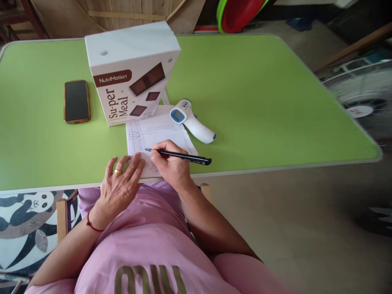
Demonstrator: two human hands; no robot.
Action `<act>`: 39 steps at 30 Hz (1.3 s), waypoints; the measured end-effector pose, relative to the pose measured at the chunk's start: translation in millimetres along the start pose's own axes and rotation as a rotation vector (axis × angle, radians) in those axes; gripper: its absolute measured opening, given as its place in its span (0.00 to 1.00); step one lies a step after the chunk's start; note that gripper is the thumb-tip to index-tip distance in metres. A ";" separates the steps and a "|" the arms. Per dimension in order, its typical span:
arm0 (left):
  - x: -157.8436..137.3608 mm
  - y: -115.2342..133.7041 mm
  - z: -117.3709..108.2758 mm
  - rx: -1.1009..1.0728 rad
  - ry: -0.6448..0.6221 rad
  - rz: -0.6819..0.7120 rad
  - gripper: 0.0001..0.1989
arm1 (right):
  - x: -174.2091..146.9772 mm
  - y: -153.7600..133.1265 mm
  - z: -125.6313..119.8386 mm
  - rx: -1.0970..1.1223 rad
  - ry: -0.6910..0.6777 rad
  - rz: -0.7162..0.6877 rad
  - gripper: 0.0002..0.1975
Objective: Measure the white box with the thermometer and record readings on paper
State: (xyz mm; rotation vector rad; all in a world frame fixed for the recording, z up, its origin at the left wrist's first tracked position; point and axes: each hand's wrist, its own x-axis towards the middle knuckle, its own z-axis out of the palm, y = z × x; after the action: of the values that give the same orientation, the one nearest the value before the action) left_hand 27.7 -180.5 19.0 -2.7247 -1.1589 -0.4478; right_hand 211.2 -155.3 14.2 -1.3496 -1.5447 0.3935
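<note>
My right hand [173, 165] grips a black pen [186, 156], its tip pointing left just over or on a sheet of paper [156, 128] covered with rows of marks. I cannot tell whether the tip touches the paper. My left hand [124, 175], with a gold ring, lies flat with fingers spread across the sheet's lower left corner and the table edge. A white box [122, 92] lettered "NutriMotion Su-per Meal" stands upright at the paper's far side. Right of the paper lies a white and blue infrared thermometer [192, 120].
The green table [260, 102] has a pale raised rim. A phone [76, 101] in a brown case lies left of the box. Beyond the right edge stands a fan [361, 94]; behind the table are red and green basins [239, 16].
</note>
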 end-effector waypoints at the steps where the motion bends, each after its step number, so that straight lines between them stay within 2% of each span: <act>1: 0.0 0.1 0.0 0.000 -0.002 -0.001 0.24 | -0.1 0.2 0.2 -0.006 0.002 -0.004 0.05; 12: 0.6 1.4 0.7 -0.007 -0.009 -0.014 0.25 | 1.7 1.1 -1.7 0.012 -0.020 0.004 0.03; 14: 0.4 1.8 0.6 -0.006 -0.015 -0.019 0.25 | 0.2 3.1 -2.2 0.078 -0.011 0.038 0.03; 17: -0.3 2.3 0.4 -0.015 -0.038 -0.027 0.27 | -2.6 6.2 -3.1 0.199 0.070 0.154 0.05; 20: -1.3 2.6 1.0 -0.038 -0.052 -0.036 0.28 | -4.0 7.7 -4.2 0.230 0.129 0.209 0.06; 33: -1.6 1.5 3.9 -0.069 -0.008 -0.027 0.25 | -7.4 16.6 -1.7 0.123 -0.022 0.083 0.13; 36: -3.7 -0.3 -2.5 -0.093 -0.012 -0.002 0.23 | -0.4 22.2 -10.1 0.004 -0.108 -0.045 0.15; 39: -6.0 -12.7 -16.0 -0.229 -0.058 0.041 0.20 | 15.1 28.6 -23.4 -0.269 -0.235 -0.204 0.18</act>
State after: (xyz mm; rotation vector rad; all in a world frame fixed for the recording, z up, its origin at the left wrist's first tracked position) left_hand 11.2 -179.8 32.4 -2.9691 -1.1261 -0.5300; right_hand 248.2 -141.1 9.5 -1.3674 -1.9682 0.2274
